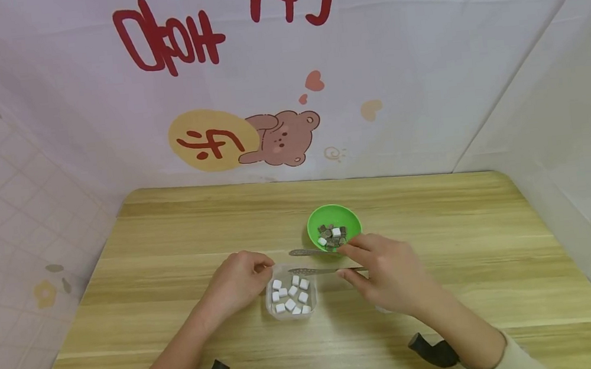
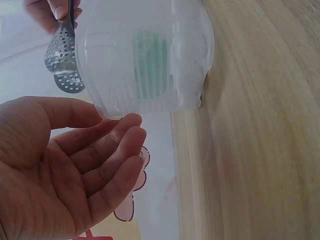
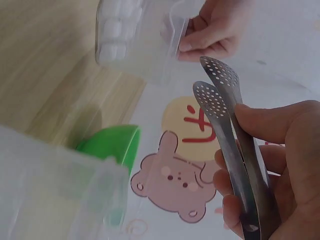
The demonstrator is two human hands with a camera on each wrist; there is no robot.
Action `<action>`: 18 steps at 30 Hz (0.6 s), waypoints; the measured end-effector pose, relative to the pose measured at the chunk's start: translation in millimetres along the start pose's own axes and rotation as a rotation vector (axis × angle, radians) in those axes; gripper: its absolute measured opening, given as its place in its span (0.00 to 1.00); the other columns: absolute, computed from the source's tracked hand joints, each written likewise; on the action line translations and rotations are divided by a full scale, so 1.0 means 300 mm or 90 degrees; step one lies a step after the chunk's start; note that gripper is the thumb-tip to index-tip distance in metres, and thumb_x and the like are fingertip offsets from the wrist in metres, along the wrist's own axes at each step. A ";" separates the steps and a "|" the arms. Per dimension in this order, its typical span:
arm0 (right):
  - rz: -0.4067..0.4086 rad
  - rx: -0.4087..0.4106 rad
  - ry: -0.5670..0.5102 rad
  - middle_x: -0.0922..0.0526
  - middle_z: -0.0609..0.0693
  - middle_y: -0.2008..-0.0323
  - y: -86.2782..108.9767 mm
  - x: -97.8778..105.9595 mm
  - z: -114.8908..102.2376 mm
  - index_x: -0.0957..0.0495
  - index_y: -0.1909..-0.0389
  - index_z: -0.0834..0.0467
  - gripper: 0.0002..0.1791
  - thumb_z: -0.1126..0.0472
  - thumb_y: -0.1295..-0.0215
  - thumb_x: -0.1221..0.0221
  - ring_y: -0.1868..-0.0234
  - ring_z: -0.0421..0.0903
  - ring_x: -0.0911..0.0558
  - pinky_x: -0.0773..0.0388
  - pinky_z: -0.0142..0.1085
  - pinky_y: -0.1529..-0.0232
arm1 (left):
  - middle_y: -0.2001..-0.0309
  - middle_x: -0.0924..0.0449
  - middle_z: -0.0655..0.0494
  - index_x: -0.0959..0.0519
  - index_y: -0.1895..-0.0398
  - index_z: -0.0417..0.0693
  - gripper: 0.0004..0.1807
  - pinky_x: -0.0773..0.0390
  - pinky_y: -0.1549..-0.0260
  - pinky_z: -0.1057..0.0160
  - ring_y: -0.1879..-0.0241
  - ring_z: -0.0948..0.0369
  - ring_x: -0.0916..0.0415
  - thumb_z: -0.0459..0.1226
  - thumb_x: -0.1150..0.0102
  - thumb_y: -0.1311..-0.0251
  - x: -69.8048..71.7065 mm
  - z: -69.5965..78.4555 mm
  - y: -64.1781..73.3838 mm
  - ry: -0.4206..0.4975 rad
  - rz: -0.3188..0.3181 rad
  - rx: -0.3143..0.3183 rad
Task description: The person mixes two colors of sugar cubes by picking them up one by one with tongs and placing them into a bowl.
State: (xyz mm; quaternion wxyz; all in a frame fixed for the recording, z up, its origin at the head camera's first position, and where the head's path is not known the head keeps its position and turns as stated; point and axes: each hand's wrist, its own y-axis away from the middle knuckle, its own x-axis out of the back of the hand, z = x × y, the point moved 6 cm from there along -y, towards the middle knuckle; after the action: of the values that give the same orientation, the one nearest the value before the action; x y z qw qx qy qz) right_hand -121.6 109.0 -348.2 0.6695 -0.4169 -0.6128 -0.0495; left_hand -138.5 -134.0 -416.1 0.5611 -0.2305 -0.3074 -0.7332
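My left hand (image 1: 238, 282) pinches the rim of a clear plastic container (image 1: 314, 307) between thumb and fingertips. Several white cubes (image 1: 290, 304) lie spread over that container's bottom. My right hand (image 1: 391, 270) grips metal tongs (image 3: 232, 150) with perforated, spoon-like ends. The tong ends stand apart with nothing between them, one above the container's far side and the other just beyond it. Behind the right hand's fingers is a green bowl (image 1: 349, 219), holding brownish-grey cubes (image 1: 329, 233) and a couple of white ones.
A second clear container (image 3: 60, 195) stands beside the green bowl, mostly hidden under my right hand in the head view. The wooden table (image 1: 172, 232) ends at a white printed cloth (image 1: 395, 50) at the back, with more cloth along both sides.
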 end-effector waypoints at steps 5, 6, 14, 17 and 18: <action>-0.036 0.009 0.021 0.14 0.45 0.61 -0.016 -0.028 -0.032 0.12 0.59 0.56 0.18 0.54 0.49 0.22 0.65 0.41 0.16 0.18 0.37 0.71 | 0.59 0.12 0.56 0.10 0.55 0.45 0.09 0.22 0.63 0.57 0.64 0.60 0.23 0.34 0.36 0.33 0.003 0.000 0.000 -0.004 0.003 -0.005; -0.041 0.013 0.023 0.15 0.45 0.62 -0.019 -0.034 -0.037 0.11 0.59 0.55 0.18 0.54 0.49 0.22 0.66 0.41 0.17 0.19 0.36 0.72 | 0.59 0.12 0.56 0.10 0.55 0.45 0.09 0.22 0.62 0.57 0.63 0.60 0.23 0.34 0.37 0.32 0.004 0.001 0.001 -0.005 0.003 -0.005; -0.078 0.056 0.024 0.17 0.43 0.67 -0.041 -0.095 -0.080 0.12 0.63 0.56 0.16 0.54 0.50 0.22 0.69 0.41 0.19 0.23 0.34 0.77 | 0.59 0.12 0.56 0.10 0.55 0.45 0.09 0.19 0.58 0.53 0.59 0.60 0.20 0.34 0.37 0.33 0.008 0.005 0.006 -0.010 0.005 -0.014; -0.100 0.069 0.032 0.18 0.43 0.69 -0.048 -0.116 -0.094 0.13 0.65 0.55 0.14 0.54 0.50 0.22 0.71 0.41 0.20 0.23 0.35 0.76 | 0.59 0.12 0.56 0.10 0.55 0.45 0.09 0.20 0.58 0.54 0.60 0.60 0.20 0.34 0.37 0.33 0.007 0.005 0.006 -0.009 0.004 -0.010; -0.107 0.073 0.034 0.18 0.43 0.69 -0.049 -0.122 -0.098 0.13 0.65 0.55 0.14 0.54 0.50 0.22 0.71 0.41 0.20 0.23 0.34 0.76 | 0.59 0.12 0.56 0.10 0.55 0.45 0.09 0.20 0.59 0.54 0.61 0.60 0.21 0.34 0.37 0.33 0.007 0.006 0.006 -0.008 0.003 -0.010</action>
State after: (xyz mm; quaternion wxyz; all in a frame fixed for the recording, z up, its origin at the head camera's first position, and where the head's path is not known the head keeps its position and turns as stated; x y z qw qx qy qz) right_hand -116.2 65.0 -369.6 0.7016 -0.3239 -0.6295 -0.0811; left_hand -137.2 -134.4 -413.1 0.5594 -0.2402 -0.3047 -0.7325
